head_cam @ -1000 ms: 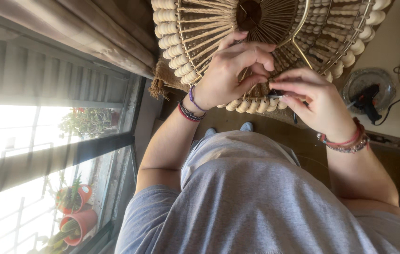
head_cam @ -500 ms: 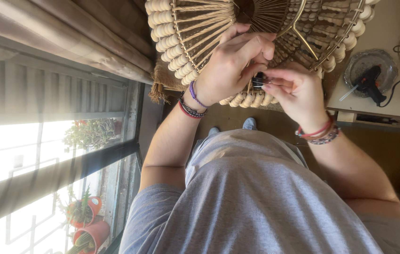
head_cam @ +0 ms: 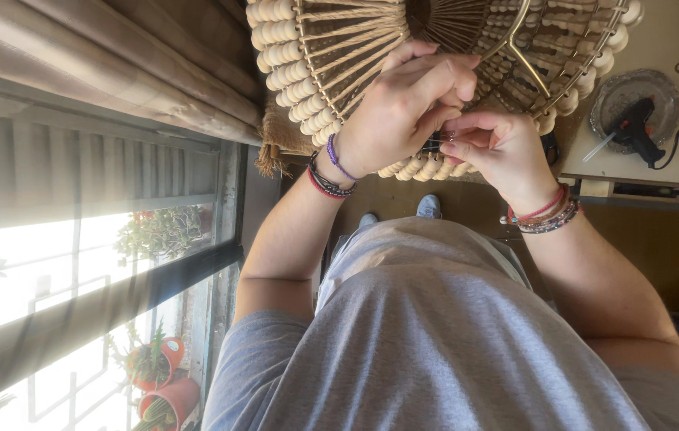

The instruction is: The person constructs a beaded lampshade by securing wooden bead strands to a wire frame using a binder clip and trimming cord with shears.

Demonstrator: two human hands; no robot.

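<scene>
Together, both hands meet at the basket's [head_cam: 331, 56] lower rim, near 12 o'clock in view. Left hand [head_cam: 403, 104], fingers curled, lies over the woven ribs; right hand [head_cam: 495, 148] pinches a small dark thing [head_cam: 433, 144] against it, too hidden to identify. At 2 o'clock a glue gun [head_cam: 635, 132] rests on a tray [head_cam: 667, 88]. Frame edge cuts off the basket's top.
</scene>
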